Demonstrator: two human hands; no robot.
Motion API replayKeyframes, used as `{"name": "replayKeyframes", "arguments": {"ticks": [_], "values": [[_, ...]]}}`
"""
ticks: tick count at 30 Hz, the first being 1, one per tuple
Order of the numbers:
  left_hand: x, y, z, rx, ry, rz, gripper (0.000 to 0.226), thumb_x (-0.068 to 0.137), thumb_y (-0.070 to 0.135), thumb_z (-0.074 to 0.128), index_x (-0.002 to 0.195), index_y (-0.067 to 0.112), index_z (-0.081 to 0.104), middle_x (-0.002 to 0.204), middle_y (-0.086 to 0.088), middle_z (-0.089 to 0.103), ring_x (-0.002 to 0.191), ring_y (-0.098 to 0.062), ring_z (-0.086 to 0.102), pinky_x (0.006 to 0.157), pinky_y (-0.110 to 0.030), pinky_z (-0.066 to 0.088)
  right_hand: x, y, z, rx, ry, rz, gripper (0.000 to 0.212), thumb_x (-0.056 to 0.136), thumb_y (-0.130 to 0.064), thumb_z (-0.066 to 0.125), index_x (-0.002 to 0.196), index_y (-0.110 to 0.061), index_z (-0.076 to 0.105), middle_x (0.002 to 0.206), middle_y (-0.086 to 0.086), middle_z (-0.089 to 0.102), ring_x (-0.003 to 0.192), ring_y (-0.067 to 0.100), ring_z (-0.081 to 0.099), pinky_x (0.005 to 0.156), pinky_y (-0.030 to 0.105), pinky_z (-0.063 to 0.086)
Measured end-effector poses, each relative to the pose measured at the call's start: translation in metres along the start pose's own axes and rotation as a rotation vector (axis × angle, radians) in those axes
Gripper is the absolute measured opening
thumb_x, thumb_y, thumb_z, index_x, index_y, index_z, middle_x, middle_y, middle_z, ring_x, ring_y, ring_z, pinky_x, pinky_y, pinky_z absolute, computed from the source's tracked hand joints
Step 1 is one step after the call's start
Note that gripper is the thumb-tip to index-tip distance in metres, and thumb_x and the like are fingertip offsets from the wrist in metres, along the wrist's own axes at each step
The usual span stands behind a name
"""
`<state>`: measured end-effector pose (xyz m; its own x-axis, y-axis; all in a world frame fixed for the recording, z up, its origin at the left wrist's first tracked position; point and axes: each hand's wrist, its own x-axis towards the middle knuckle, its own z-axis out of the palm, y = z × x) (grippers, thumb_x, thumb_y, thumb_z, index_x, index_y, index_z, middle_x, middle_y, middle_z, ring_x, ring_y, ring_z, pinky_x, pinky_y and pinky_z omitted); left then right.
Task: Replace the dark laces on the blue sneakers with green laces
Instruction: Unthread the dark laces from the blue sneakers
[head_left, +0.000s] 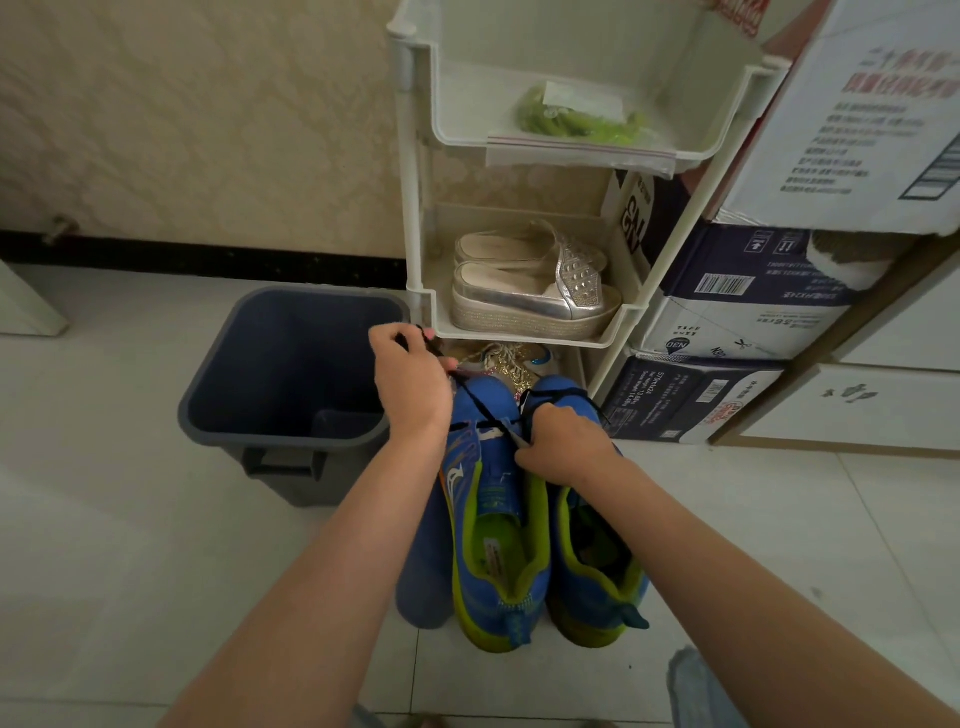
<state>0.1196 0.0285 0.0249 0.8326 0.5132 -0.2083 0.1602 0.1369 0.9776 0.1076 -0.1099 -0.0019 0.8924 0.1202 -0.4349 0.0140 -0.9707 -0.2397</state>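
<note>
**A:** Both hands busy?
**B:** Yes. Left hand (410, 384) grips the dark lace (480, 409), drawn taut; right hand (566, 444) pinches it at the left sneaker's (493, 545) front eyelets.
**A:** Progress?
**B:** Early, I'd judge. That shoe is nearly unlaced, and the right sneaker (592, 587) shows dark lace. The green laces (582, 122) lie bagged on the top shelf (722, 130).

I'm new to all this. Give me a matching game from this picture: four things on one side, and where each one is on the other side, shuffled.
Things:
1 green laces
2 silver shoes
3 bin
4 dark lace

Places:
A on the floor, left of the rack
B pulled up by the left hand
C top shelf
D middle shelf

Pairs: 1-C, 2-D, 3-A, 4-B
</note>
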Motion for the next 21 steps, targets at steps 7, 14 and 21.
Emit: {"name": "replayKeyframes", "arguments": {"ticks": [7, 14, 21], "values": [[0.002, -0.003, -0.011, 0.240, -0.052, 0.010, 0.014, 0.099, 0.019, 0.040, 0.105, 0.011, 0.050, 0.075, 0.001, 0.060, 0.064, -0.014, 0.055, 0.059, -0.026, 0.043, 0.002, 0.003, 0.003, 0.010, 0.004, -0.005, 0.037, 0.089, -0.024, 0.058, 0.063, -0.014, 0.034, 0.064, 0.001, 0.039, 0.073, 0.023, 0.049, 0.046, 0.025, 0.027], [-0.006, -0.012, -0.017, 0.774, -0.261, 0.059, 0.015, 0.092, 0.028, 0.053, 0.095, 0.014, 0.056, 0.088, -0.007, 0.070, 0.083, -0.026, 0.067, 0.078, -0.041, 0.054, 0.005, -0.008, 0.004, 0.111, 0.285, -0.152, 0.038, 0.087, -0.041, 0.064, 0.118, -0.021, 0.055, 0.105, 0.005, 0.064, 0.100, 0.025, 0.060, 0.073, 0.034, 0.044], [-0.011, -0.017, -0.012, 1.266, -0.297, 0.167, 0.030, 0.094, 0.023, 0.055, 0.120, 0.007, 0.051, 0.125, -0.013, 0.049, 0.110, -0.031, 0.054, 0.083, -0.037, 0.045, 0.025, -0.013, 0.018, 0.109, 0.264, -0.172, 0.028, 0.093, -0.015, 0.052, 0.117, -0.021, 0.066, 0.116, 0.008, 0.065, 0.119, 0.026, 0.049, 0.091, 0.038, 0.045]]}}
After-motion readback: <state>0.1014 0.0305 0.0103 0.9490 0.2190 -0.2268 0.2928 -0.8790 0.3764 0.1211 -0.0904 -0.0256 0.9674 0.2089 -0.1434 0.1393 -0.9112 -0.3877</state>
